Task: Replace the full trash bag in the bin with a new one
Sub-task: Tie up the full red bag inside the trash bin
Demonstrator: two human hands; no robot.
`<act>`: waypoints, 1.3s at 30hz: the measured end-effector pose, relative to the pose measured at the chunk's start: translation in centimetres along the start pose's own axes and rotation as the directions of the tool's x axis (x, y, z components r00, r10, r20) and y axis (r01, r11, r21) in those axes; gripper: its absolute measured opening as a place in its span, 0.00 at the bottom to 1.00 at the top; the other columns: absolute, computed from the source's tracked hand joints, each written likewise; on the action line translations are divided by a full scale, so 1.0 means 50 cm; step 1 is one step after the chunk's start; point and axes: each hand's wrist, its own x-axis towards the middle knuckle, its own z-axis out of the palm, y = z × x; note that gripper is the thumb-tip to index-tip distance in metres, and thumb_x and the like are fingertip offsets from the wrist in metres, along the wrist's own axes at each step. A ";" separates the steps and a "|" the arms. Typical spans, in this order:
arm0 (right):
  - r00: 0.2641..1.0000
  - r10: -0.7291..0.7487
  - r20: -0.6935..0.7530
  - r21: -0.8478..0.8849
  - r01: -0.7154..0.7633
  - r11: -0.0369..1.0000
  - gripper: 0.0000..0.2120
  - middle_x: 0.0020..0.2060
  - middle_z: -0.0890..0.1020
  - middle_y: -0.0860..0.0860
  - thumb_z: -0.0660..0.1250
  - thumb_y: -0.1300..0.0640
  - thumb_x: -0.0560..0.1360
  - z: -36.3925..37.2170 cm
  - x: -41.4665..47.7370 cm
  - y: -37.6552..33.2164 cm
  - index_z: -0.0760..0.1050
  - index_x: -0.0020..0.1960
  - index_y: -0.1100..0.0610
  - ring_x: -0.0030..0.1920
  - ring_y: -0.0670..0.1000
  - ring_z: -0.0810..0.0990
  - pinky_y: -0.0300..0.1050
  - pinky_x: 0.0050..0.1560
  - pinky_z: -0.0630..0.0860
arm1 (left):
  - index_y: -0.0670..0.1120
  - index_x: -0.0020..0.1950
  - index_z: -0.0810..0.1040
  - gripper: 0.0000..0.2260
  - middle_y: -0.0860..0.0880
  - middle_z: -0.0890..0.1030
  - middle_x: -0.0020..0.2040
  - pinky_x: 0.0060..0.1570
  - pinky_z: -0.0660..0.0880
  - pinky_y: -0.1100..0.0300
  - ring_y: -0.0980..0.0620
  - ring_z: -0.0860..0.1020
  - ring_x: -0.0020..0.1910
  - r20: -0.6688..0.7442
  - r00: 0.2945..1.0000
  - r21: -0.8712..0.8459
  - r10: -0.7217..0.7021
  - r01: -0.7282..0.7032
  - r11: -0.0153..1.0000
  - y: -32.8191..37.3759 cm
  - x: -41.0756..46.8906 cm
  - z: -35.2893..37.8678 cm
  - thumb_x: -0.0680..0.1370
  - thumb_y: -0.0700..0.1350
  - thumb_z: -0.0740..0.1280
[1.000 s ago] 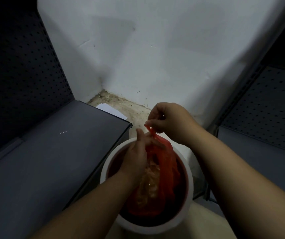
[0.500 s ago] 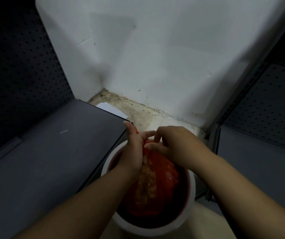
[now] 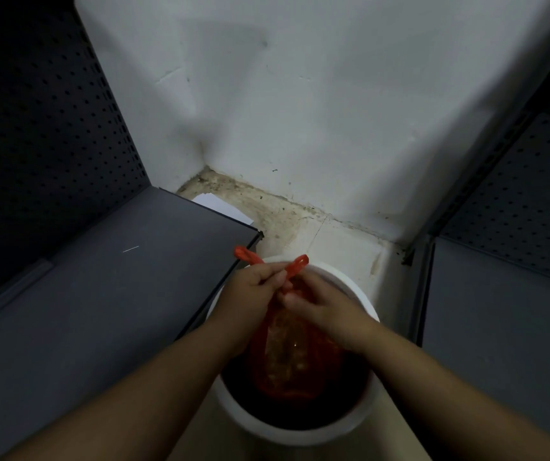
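Round white plastic bin [image 3: 303,430] nearest, standing on the pale floor [image 3: 337,237], rim circling below both wrists. Inside it, full red plastic trash bag [image 3: 287,354], translucent, bulging with pale contents, lying under the palms. Left hand [image 3: 253,291] closed, fingers [image 3: 272,272] pinched together on a twisted red bag handle [image 3: 247,255] whose looped end juts past the knuckles toward the dark shelf. Right hand [image 3: 323,302] touching the left, fingers curled around the bag's neck; second looped red handle [image 3: 298,265] rising just beyond its fingertips. Left of the fingers, flat dark grey shelf [image 3: 100,277] with perforated back panel [image 3: 34,111]. Farther off, white paper sheet [image 3: 223,207] on the dirty floor corner, then white wall [image 3: 300,94].
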 end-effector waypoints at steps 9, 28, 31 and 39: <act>0.989 -0.066 -0.131 -0.492 -0.008 0.870 0.04 0.40 0.80 0.48 0.69 0.58 0.72 -0.006 0.017 0.004 0.81 0.46 0.56 0.42 0.47 0.75 0.39 0.42 0.68 | 0.45 0.48 0.80 0.08 0.48 0.81 0.43 0.46 0.74 0.58 0.51 0.78 0.43 0.157 0.979 0.729 0.127 -0.202 0.654 0.025 0.022 -0.022 0.78 0.47 0.63; 0.810 -0.515 -0.281 -0.512 0.327 0.794 0.11 0.34 0.79 0.38 0.67 0.49 0.69 -0.033 -0.028 0.046 0.84 0.42 0.54 0.41 0.36 0.74 0.22 0.48 0.66 | 0.47 0.45 0.82 0.12 0.49 0.81 0.43 0.44 0.71 0.60 0.51 0.78 0.43 0.267 0.962 0.566 -0.054 -0.111 0.817 0.014 0.025 -0.063 0.79 0.48 0.61; 0.913 -0.322 -0.251 -0.427 0.194 0.883 0.06 0.32 0.77 0.36 0.72 0.52 0.70 -0.061 -0.056 0.091 0.84 0.39 0.55 0.40 0.30 0.76 0.23 0.44 0.69 | 0.45 0.51 0.81 0.18 0.46 0.80 0.48 0.43 0.68 0.62 0.49 0.77 0.47 0.193 0.980 0.791 0.054 -0.188 0.582 -0.038 0.005 -0.098 0.79 0.55 0.57; 0.956 0.082 -0.282 -0.217 -0.147 0.965 0.08 0.37 0.82 0.53 0.69 0.57 0.74 -0.093 -0.064 0.091 0.79 0.41 0.61 0.36 0.47 0.79 0.31 0.38 0.73 | 0.53 0.69 0.68 0.18 0.54 0.81 0.51 0.53 0.67 0.66 0.57 0.78 0.53 -0.035 0.983 0.523 0.180 -0.136 0.841 -0.066 -0.039 -0.075 0.79 0.45 0.62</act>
